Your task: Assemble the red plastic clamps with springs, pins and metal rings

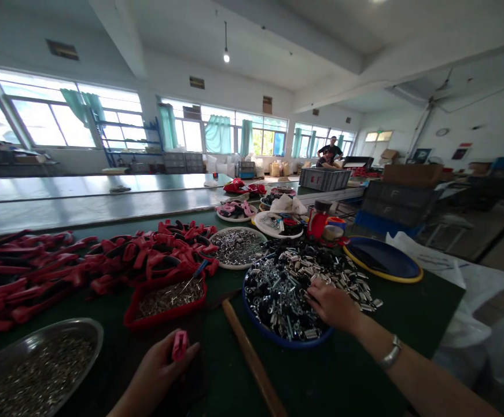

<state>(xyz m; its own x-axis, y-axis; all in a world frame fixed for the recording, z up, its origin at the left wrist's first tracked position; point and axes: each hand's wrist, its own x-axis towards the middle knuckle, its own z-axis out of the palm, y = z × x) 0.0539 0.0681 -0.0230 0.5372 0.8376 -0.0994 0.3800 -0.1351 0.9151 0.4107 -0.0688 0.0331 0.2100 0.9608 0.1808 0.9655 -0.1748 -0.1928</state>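
My left hand (162, 368), low in the view, is closed around a pink-red handle piece (180, 346) whose slotted end points up. Over the right part of a blue tray (256, 331) heaped with small metal parts, my right hand (332, 304) has its fingers bent down at the springs (347, 272); what its fingertips hold, if anything, is hidden. A hammer (252, 356) with a wooden handle lies between my hands. Behind my left hand stands a red basket (165, 317) of small metal pins with a blue-handled tool in it.
Red and black handles (143, 255) are heaped at the left. A metal bowl (98, 347) of small parts stands at the lower left. Beyond are a white plate of rings (238, 266), a red-and-black bottle (318, 220) and a blue-yellow tray (386, 258). People (330, 152) are in the background.
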